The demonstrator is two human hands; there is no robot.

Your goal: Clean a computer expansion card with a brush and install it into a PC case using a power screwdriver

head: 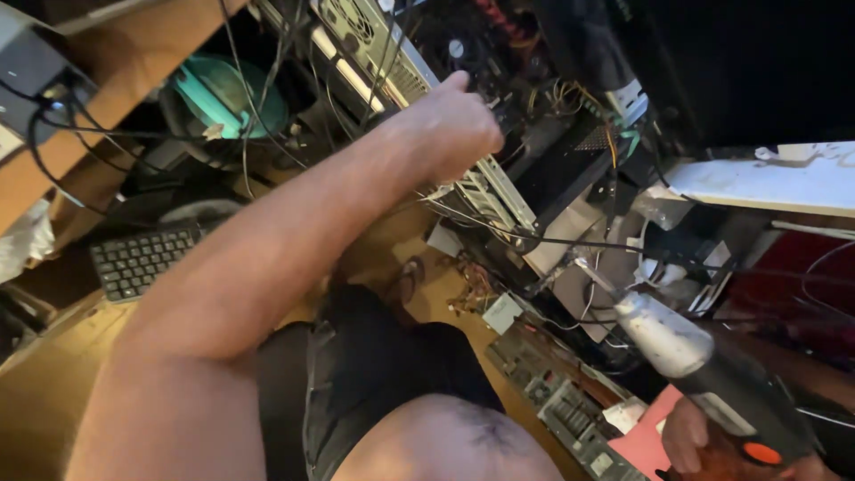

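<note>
Left hand (459, 125) fisted at computer case (485, 191) edge (cables crowd); right hand (690, 436) grips electric screwdriver (704, 365).

The left hand (454, 129) is reaching into an open computer case (499, 191), gripping its metal frame, while the right hand (690, 436) is holding a power screwdriver (704, 361) low beside a keyboard (138, 260).

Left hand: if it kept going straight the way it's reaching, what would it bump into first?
Probably the circuit board inside the open computer case; the left hand already sits at the case's edge, though depth is unclear.
</note>
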